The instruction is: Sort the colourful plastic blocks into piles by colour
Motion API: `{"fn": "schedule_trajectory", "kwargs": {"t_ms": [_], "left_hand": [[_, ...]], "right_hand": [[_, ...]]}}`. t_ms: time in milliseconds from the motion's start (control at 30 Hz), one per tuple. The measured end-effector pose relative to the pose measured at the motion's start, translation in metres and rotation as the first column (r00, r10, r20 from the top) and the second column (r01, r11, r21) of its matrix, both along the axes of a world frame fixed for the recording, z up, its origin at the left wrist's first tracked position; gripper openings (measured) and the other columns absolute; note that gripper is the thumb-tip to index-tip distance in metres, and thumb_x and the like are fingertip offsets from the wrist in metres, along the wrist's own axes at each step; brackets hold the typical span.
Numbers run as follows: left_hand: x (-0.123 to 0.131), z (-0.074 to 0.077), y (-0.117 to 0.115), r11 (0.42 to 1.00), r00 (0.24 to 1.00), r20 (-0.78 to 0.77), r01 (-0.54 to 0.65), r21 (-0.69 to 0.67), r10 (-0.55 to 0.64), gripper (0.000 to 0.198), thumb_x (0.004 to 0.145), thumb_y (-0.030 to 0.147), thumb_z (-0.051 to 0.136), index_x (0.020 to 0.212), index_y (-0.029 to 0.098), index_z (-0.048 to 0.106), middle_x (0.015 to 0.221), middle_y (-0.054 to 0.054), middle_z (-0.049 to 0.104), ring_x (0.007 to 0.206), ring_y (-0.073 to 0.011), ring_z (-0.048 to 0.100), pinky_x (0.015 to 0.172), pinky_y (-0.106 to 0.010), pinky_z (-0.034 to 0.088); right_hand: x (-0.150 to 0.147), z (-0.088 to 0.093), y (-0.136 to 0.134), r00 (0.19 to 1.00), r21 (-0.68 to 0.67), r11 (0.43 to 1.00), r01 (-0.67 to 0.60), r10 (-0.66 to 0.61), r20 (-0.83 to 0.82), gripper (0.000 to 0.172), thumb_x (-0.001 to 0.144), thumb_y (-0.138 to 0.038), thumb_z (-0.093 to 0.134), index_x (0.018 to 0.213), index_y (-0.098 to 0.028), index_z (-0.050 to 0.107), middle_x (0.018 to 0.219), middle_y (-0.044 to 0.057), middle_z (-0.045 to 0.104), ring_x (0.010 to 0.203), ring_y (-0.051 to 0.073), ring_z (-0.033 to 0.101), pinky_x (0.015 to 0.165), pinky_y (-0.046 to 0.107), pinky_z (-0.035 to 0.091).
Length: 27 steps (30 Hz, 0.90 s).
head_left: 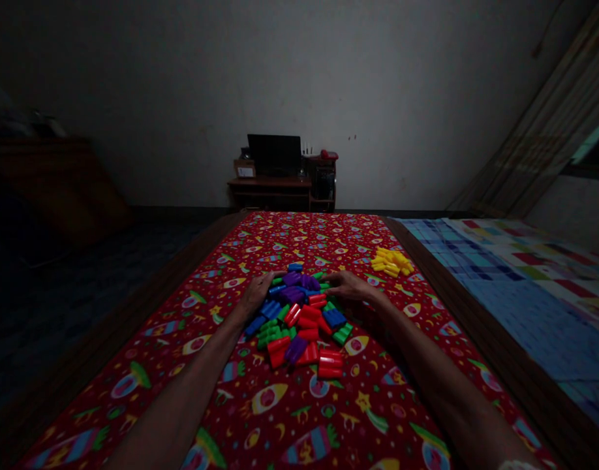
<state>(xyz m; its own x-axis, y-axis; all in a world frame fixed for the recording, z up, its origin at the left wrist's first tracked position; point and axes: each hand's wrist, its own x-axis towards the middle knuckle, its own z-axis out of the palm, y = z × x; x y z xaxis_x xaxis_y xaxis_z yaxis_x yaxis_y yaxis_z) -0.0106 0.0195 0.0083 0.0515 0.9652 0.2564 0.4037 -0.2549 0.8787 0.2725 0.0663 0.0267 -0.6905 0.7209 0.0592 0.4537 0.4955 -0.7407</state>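
Observation:
A pile of plastic building blocks lies in the middle of the red patterned cloth [260, 398]. Purple blocks [292, 295] top its far part, red blocks [309, 318] fill its middle and near side, and blue blocks [270, 309] and green blocks [269, 336] lie among them. My left hand [256, 292] rests against the pile's far left side, cupped and open, its fingertips partly hidden by blocks. On the far right side, my right hand [347, 286] reaches in with fingers apart, touching or close to green blocks. Neither hand visibly grips a block.
A separate heap of yellow blocks [391, 261] lies to the right of my right hand. Beyond the right table edge is a bed with a blue checked cover [466, 281]. A desk [270, 185] with a monitor [274, 154] stands by the far wall.

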Motion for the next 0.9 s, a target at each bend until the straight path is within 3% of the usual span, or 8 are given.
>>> {"fn": "schedule_trajectory", "kwargs": {"t_ms": [100, 200, 367, 533, 633, 733, 800, 900], "left_hand": [[0.000, 0.000, 0.000, 1.000, 1.000, -0.011, 0.004, 0.002, -0.004, 0.069, 0.081, 0.072, 0.039, 0.104, 0.016, 0.072, 0.111, -0.013, 0.071, 0.110, -0.0305, 0.062, 0.103, -0.045, 0.041], [0.000, 0.000, 0.000, 1.000, 1.000, -0.023, 0.001, 0.003, 0.000, 0.072, 0.079, 0.074, 0.039, 0.102, 0.015, 0.073, 0.111, -0.013, 0.071, 0.109, -0.0313, 0.063, 0.102, -0.045, 0.042], [-0.001, 0.000, 0.002, 1.000, 1.000, -0.020, -0.007, -0.004, 0.007, 0.070, 0.079, 0.074, 0.041, 0.102, 0.016, 0.073, 0.108, -0.013, 0.072, 0.107, -0.0314, 0.063, 0.101, -0.045, 0.043], [0.000, 0.001, 0.000, 1.000, 1.000, -0.024, -0.005, -0.006, 0.005, 0.070, 0.079, 0.074, 0.041, 0.101, 0.016, 0.073, 0.109, -0.014, 0.072, 0.107, -0.0316, 0.063, 0.101, -0.045, 0.043], [0.000, 0.001, 0.000, 1.000, 1.000, -0.019, -0.014, -0.009, 0.014, 0.071, 0.078, 0.075, 0.041, 0.101, 0.016, 0.073, 0.109, -0.014, 0.072, 0.108, -0.0314, 0.063, 0.103, -0.045, 0.042], [0.001, 0.002, 0.000, 1.000, 1.000, -0.003, -0.018, -0.008, 0.018, 0.072, 0.077, 0.076, 0.042, 0.100, 0.016, 0.073, 0.109, -0.014, 0.072, 0.109, -0.0318, 0.062, 0.104, -0.046, 0.041], [0.002, 0.003, -0.001, 1.000, 1.000, -0.003, -0.011, -0.007, 0.011, 0.070, 0.077, 0.075, 0.042, 0.100, 0.016, 0.073, 0.109, -0.013, 0.072, 0.108, -0.0317, 0.063, 0.104, -0.046, 0.041], [0.003, 0.006, -0.003, 1.000, 1.000, -0.020, -0.003, -0.003, 0.003, 0.070, 0.078, 0.075, 0.041, 0.099, 0.017, 0.074, 0.108, -0.013, 0.072, 0.108, -0.0318, 0.063, 0.103, -0.046, 0.042]], "right_hand": [[0.003, 0.006, 0.003, 0.995, 0.062, 0.996, 0.071, -0.075, 0.061, 0.026, 0.073, -0.031, 0.062, 0.089, -0.013, 0.074, 0.074, -0.001, 0.068, 0.064, 0.012, 0.056, 0.057, 0.019, 0.038], [0.015, 0.005, 0.014, 0.968, 0.106, 0.963, 0.249, -0.251, 0.001, 0.024, 0.075, -0.034, 0.058, 0.072, -0.013, 0.070, 0.059, -0.002, 0.060, 0.058, 0.011, 0.052, 0.052, 0.019, 0.033], [0.030, -0.007, 0.032, 0.762, 0.083, 0.761, 0.643, -0.625, -0.169, 0.021, 0.077, -0.022, 0.052, 0.080, -0.012, 0.070, 0.067, 0.004, 0.065, 0.063, 0.017, 0.058, 0.057, 0.024, 0.039], [0.023, -0.016, 0.031, 0.709, 0.343, 0.636, 0.691, -0.688, -0.154, 0.026, 0.080, -0.017, 0.048, 0.092, -0.012, 0.070, 0.083, 0.009, 0.068, 0.081, 0.021, 0.061, 0.076, 0.031, 0.046], [0.005, -0.013, 0.018, 0.817, 0.462, 0.690, 0.557, -0.555, -0.156, 0.029, 0.082, -0.016, 0.048, 0.102, -0.013, 0.068, 0.098, 0.012, 0.068, 0.094, 0.022, 0.060, 0.086, 0.032, 0.044], [-0.019, -0.006, 0.004, 0.967, 0.503, 0.830, 0.243, -0.250, -0.055, 0.036, 0.077, -0.009, 0.052, 0.110, -0.014, 0.066, 0.109, 0.012, 0.066, 0.104, 0.021, 0.058, 0.091, 0.031, 0.042], [-0.031, -0.003, -0.003, 0.998, 0.452, 0.891, 0.037, -0.059, 0.036, 0.039, 0.072, -0.005, 0.053, 0.107, -0.016, 0.067, 0.105, 0.009, 0.068, 0.097, 0.019, 0.060, 0.085, 0.028, 0.043], [-0.036, -0.002, -0.005, 0.994, 0.387, 0.920, 0.054, -0.088, 0.071, 0.032, 0.073, -0.006, 0.051, 0.098, -0.015, 0.068, 0.089, 0.006, 0.070, 0.081, 0.017, 0.061, 0.073, 0.025, 0.043]]}}
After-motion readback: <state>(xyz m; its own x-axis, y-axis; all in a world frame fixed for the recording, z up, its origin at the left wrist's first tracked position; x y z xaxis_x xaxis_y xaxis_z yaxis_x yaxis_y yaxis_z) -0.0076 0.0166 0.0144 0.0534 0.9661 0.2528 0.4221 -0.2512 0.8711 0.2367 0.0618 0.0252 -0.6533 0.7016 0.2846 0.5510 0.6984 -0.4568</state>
